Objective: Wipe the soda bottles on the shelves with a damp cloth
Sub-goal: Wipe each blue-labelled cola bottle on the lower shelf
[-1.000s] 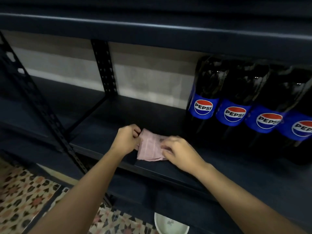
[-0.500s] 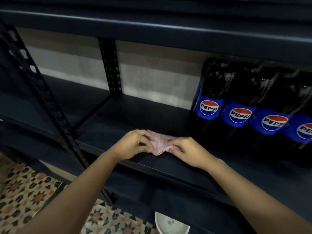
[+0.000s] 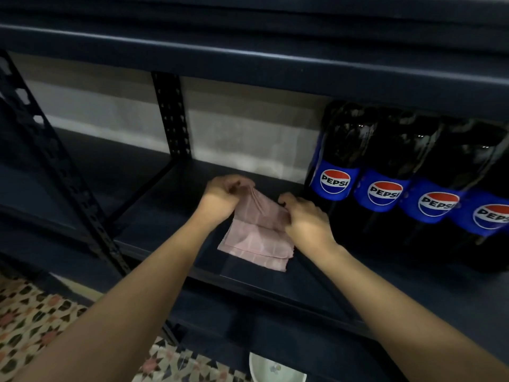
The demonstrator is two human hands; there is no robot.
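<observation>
A folded pink cloth [image 3: 257, 238] hangs over the dark shelf board [image 3: 176, 194], its lower edge near the shelf's front lip. My left hand [image 3: 224, 193] pinches the cloth's upper left corner. My right hand [image 3: 305, 219] pinches its upper right edge. Both hands hold it up just above the shelf. To the right stand several dark Pepsi bottles [image 3: 337, 164] with blue labels, in a row along the shelf. The nearest bottle is just right of my right hand; their caps are hidden behind the shelf above.
A dark upper shelf beam [image 3: 248, 59] runs across above the bottles. Perforated metal uprights stand at the left [image 3: 52, 161] and at the back [image 3: 172, 117]. A white bowl [image 3: 275, 369] sits low at the bottom edge. Patterned floor tiles [image 3: 33, 321] show at lower left.
The cloth was bunched small between my hands; now both hands have lifted and spread it, so it hangs open and reaches lower toward the shelf's front edge.
</observation>
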